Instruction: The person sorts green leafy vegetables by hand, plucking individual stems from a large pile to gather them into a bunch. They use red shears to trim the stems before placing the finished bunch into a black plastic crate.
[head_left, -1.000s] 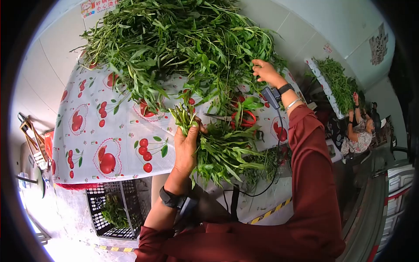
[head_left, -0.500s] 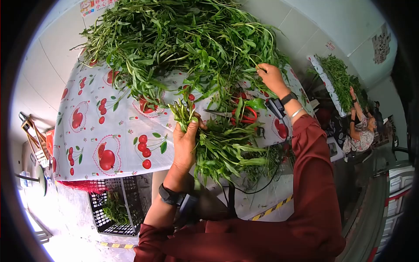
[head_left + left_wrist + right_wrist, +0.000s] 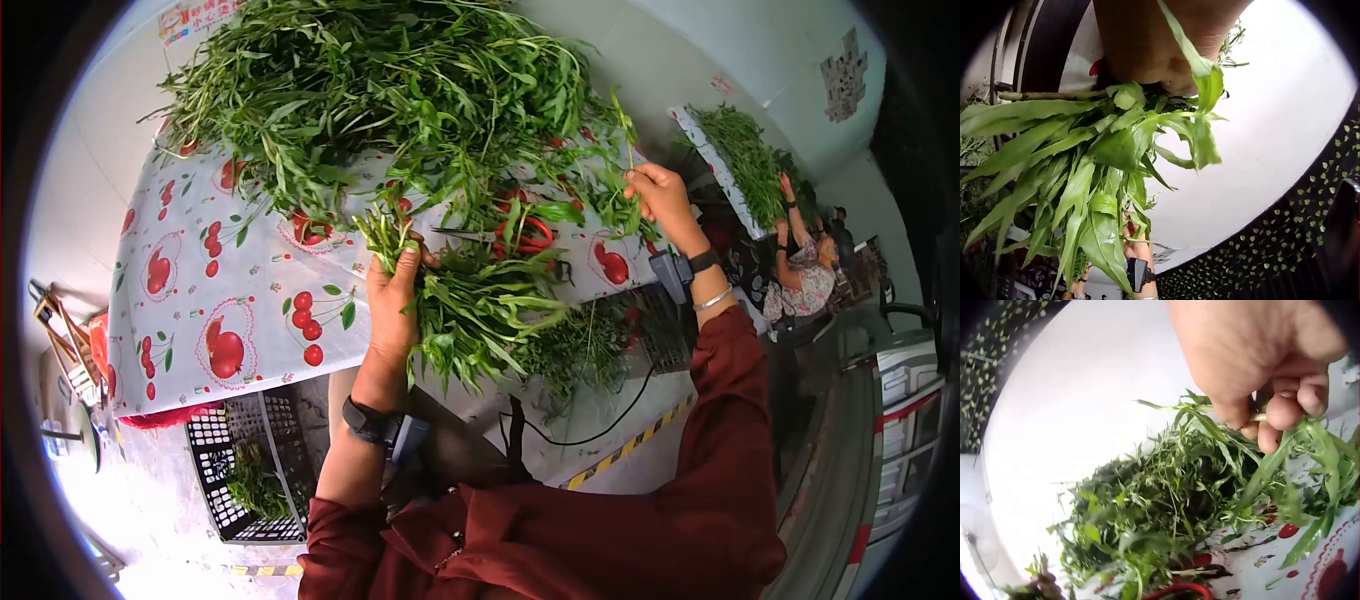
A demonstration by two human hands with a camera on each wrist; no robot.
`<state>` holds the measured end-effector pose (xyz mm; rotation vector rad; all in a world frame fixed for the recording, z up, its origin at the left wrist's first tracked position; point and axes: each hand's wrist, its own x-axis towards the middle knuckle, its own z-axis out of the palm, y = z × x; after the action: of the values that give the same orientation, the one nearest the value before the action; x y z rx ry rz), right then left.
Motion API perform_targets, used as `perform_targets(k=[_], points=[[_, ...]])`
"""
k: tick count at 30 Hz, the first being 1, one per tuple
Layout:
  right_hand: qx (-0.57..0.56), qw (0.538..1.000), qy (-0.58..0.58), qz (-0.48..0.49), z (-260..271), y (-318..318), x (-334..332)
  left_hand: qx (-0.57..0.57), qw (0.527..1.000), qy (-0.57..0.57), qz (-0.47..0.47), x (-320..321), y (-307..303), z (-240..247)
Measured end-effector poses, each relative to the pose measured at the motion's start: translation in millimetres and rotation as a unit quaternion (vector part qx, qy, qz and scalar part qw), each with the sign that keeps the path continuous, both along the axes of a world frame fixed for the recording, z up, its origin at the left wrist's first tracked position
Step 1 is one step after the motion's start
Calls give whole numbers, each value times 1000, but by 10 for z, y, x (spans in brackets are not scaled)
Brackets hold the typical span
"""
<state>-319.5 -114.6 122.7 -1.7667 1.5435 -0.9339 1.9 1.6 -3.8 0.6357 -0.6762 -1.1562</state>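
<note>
My left hand grips a bunch of leafy green stems at table height, cut ends pointing up past the thumb and leaves hanging to the right. Those long leaves fill much of the left wrist view. Off the table's right side, my right hand pinches a leafy stem between thumb and fingers; its tip stands above the hand. Between the hands, scissors with red handles lie on the cloth, partly overlapped by leaves. A large heap of greens covers the back of the table.
A cherry-patterned cloth covers the table. Below its front edge stands a black plastic crate with some greens inside. Loose greens lie below the right edge. A person works at another greens-covered table at right.
My right hand has closed on a stem at the heap's right edge and drawn it away to the right. My left hand keeps its bunch. The head view has shifted slightly.
</note>
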Motion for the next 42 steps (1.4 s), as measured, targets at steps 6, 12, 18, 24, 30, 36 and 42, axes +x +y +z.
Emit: perform_targets(k=[6, 12, 18, 24, 30, 36, 42], points=[[8, 998, -40, 43, 228, 124, 253, -7, 1000, 6, -3, 18, -17, 2], [20, 986, -88, 140, 314, 77, 677, 35, 999, 19, -18, 17, 23, 29], [-13, 969, -172, 178, 631, -81, 759, 21, 998, 52, -19, 0, 23, 40], [22, 944, -260, 204, 598, -185, 739, 51, 998, 36, -27, 20, 40, 33], [68, 929, -295, 214, 440, -177, 865, 22, 999, 23, -20, 6, 52, 42], [126, 917, -289, 244, 281, -93, 1171, 26, 999, 42, -12, -7, 43, 57], [148, 937, -182, 258, 166, 109, 1604, 8, 996, 85, -37, -14, 33, 42]])
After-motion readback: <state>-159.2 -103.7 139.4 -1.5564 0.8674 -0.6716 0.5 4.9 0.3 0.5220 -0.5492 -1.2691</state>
